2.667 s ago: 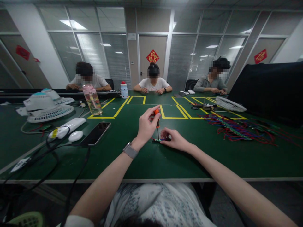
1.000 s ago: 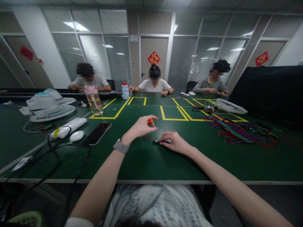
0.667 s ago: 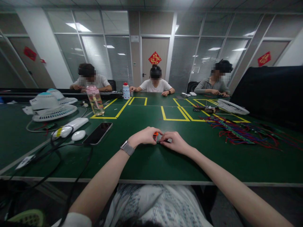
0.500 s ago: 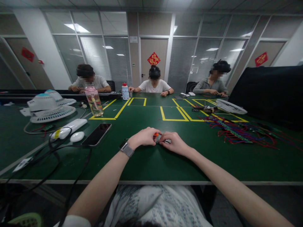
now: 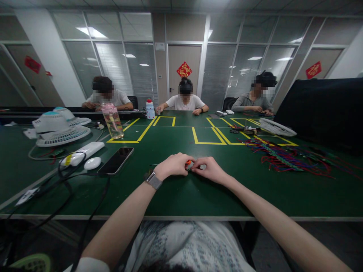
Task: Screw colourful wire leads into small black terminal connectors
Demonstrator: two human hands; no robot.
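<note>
Green table (image 5: 195, 202) under hands (image 5: 176, 165) — yellow tape (image 5: 210, 143) beyond, glass wall (image 5: 136, 26), seemingly blinds (image 5: 113, 64).

Both forearms (image 5: 123, 215) slant forward and inward, the curled hands (image 5: 174, 165) (image 5: 210, 169) just beside each other.

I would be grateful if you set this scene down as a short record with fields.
Left hand: the left hand holds an orange-handled screwdriver, its thin shaft pointing back past the wrist
Right hand: the right hand has its fingertips at a small part, mostly hidden; grip unclear
Surface: green table
Person's left: phone, pink-lidded bottle, white fans
Person's right: red and blue wires
Far side: three people
</note>
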